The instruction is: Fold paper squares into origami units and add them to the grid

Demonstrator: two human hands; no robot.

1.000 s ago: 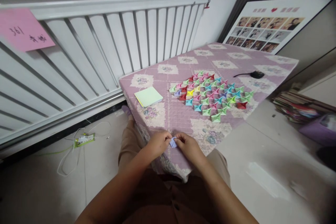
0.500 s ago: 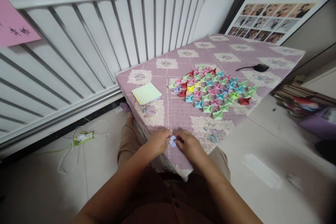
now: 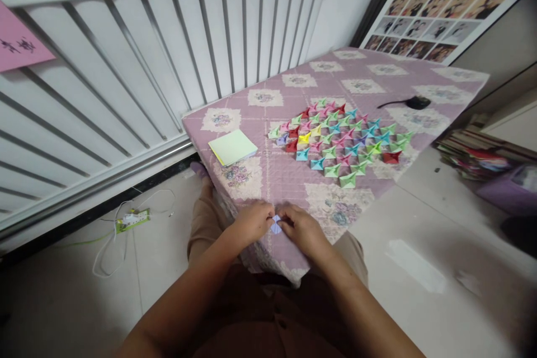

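Note:
A small folded piece of lavender origami paper (image 3: 276, 225) is held between both hands near the front corner of the table. My left hand (image 3: 254, 220) pinches its left edge with thumb and fingers. On the other side, my right hand (image 3: 299, 227) grips the right edge the same way. Crease lines show on the paper's face; its underside is hidden. Beyond the hands stand rows of folded paper pieces (image 3: 331, 152) in green, pink, red, blue and yellow. To the left lies a stack of square paper (image 3: 233, 147) with a pale green top sheet.
A purple floral tablecloth (image 3: 289, 176) covers the table. A black object with a thin tail (image 3: 418, 102) lies at the far right. Along the left runs a white radiator (image 3: 188, 39). A power strip (image 3: 133, 219) with cables lies on the floor. A photo board (image 3: 436, 22) leans behind.
More of the lavender paper's creased face shows between my fingers, and both hands have shifted only slightly. The whole view has tilted a little.

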